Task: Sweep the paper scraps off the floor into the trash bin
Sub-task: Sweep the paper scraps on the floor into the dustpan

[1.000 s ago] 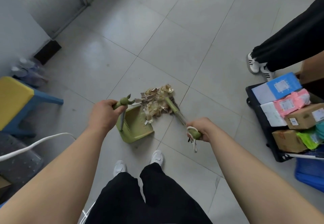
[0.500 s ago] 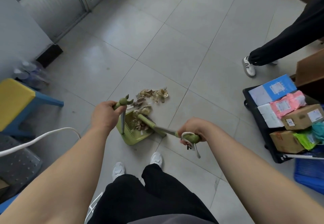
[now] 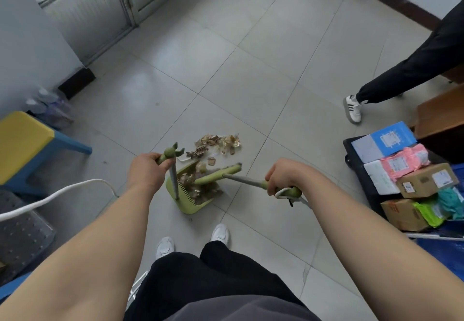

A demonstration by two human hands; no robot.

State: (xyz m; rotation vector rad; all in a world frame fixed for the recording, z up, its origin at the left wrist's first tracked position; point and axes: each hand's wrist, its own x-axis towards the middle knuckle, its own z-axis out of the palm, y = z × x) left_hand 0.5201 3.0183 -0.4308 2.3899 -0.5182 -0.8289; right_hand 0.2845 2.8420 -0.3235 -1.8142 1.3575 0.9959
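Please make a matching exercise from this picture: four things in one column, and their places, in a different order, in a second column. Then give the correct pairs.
Things:
1. dustpan
2. broom
3. yellow stool
4. parcels

Places:
A. far left of the floor
B. handle in the right hand
C. handle in the left hand
D. on a black cart at the right

Pairs: 1-C, 2-B, 3-A, 4-D

Nothing here can be read: the labels on the boxes (image 3: 426,181) and the pink parcel (image 3: 403,161) are too blurred.
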